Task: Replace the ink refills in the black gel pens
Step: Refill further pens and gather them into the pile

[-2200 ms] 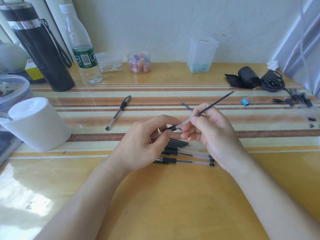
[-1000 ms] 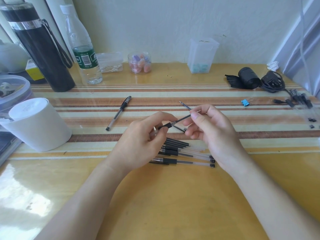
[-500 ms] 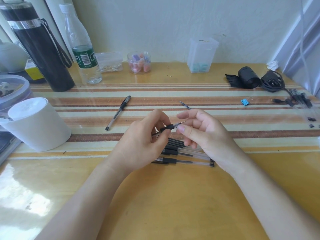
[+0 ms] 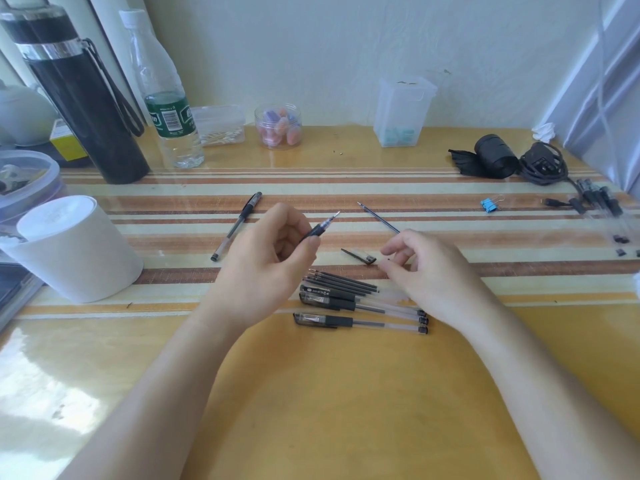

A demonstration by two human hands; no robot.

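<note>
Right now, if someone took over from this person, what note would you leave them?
Left hand grips an uncapped gel pen. Right hand holds nothing, fingers near the loose cap. One bare refill lies beyond it; spare refills and three capped pens lie between the hands. The held pen looks reassembled. Left: cap it, then do the capped pens.

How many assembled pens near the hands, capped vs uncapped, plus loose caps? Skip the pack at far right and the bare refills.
Capped pens, lying: 4 (one apart at left, three in the pile)
Uncapped pen, held in the left hand: 1
Loose cap: 1
Total: 6
</note>
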